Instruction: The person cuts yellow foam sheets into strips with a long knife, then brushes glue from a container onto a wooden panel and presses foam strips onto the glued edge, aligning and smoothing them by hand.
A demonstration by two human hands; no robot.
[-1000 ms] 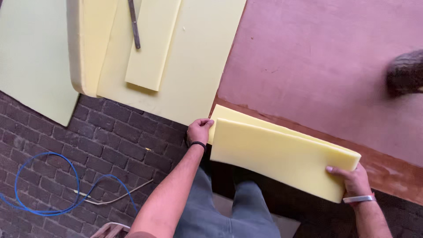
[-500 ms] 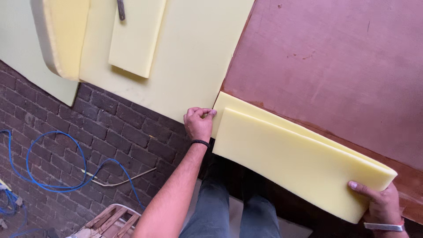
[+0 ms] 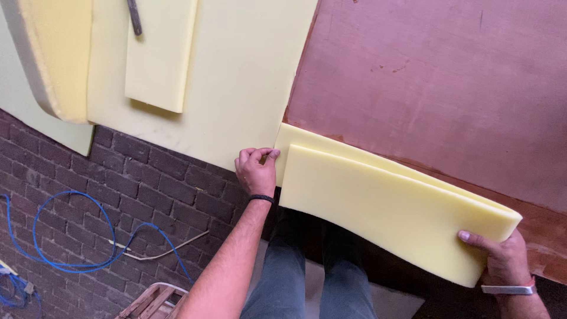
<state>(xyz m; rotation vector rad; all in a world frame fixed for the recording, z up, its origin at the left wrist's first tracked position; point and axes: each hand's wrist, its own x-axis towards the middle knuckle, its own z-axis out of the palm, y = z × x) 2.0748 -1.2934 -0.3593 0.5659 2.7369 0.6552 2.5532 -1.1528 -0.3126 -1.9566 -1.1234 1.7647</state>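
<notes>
**Foam strip held at both ends**

The foam strip [image 3: 390,218] spans between your hands along the board [image 3: 437,88] edge. Your left hand [image 3: 257,171] pinches its near corner; your right hand [image 3: 499,260] grips the far end from below. A foam sheet [image 3: 236,88] lies beyond your left hand.

Foam slab [image 3: 384,218] – matt, porous; tabletop [image 3: 437,88] – smooth wood.
</notes>
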